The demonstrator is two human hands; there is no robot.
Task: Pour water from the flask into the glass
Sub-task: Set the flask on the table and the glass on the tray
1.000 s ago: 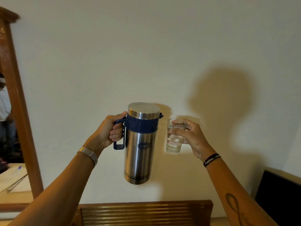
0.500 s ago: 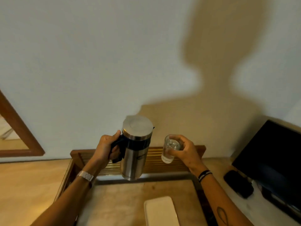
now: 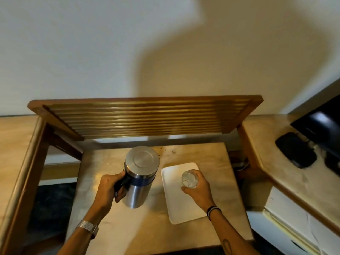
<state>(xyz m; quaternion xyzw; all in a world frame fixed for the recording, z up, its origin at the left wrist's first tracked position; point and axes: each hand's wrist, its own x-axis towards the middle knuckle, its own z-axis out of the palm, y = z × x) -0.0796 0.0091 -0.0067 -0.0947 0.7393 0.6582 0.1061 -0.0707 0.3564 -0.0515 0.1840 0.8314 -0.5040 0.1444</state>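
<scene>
A steel flask [image 3: 139,177] with a blue band, dark handle and closed steel lid stands upright over the left part of the small marble table [image 3: 211,153]. My left hand [image 3: 110,188] is wrapped around its handle. To its right, my right hand [image 3: 197,188] grips a clear glass [image 3: 189,178] with water in it, held upright over a white rectangular tray [image 3: 176,205]. Whether flask and glass rest on the surfaces below cannot be told.
A slatted wooden rack [image 3: 147,116] juts out over the table's far end. Marble counters with wooden edging run along the left [image 3: 16,144] and right [image 3: 276,144]. A black screen [image 3: 323,124] and a dark object [image 3: 296,150] sit on the right counter.
Both hands have come down with the flask and glass from in front of the wall to just over the table and tray. The view has tilted downward.
</scene>
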